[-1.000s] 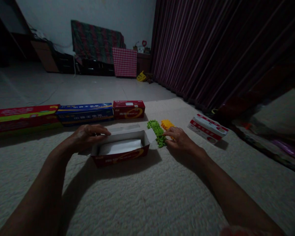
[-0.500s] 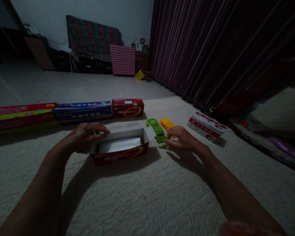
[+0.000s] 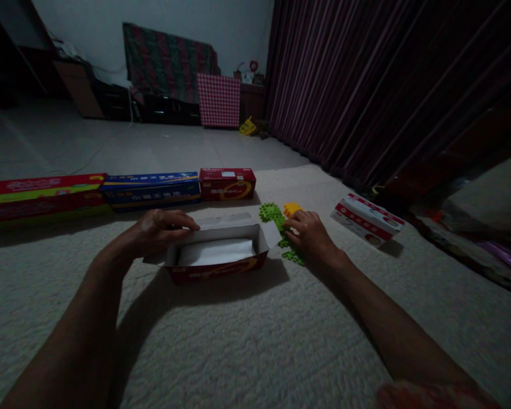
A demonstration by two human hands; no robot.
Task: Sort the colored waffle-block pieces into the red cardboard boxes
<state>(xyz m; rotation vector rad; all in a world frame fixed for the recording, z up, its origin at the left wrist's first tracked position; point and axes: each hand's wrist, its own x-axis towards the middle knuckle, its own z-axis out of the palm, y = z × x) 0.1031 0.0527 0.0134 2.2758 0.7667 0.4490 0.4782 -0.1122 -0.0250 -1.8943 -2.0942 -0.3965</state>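
Carton (image 3: 219,272), red, open, left hand (image 3: 164,227) clamped on its far-left rim; right hand (image 3: 310,234), right of carton, curled at green pieces (image 3: 272,214), grip uncertain, light pinch seemingly best.

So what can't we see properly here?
All in the head view:
Green pieces and yellow pieces: partly hidden by the right hand.
Bottom of the open box: hidden by its front wall and the white thing.
Red-yellow box: left end cut off by the picture's edge.
Little things on the cabinet: too small and dark.
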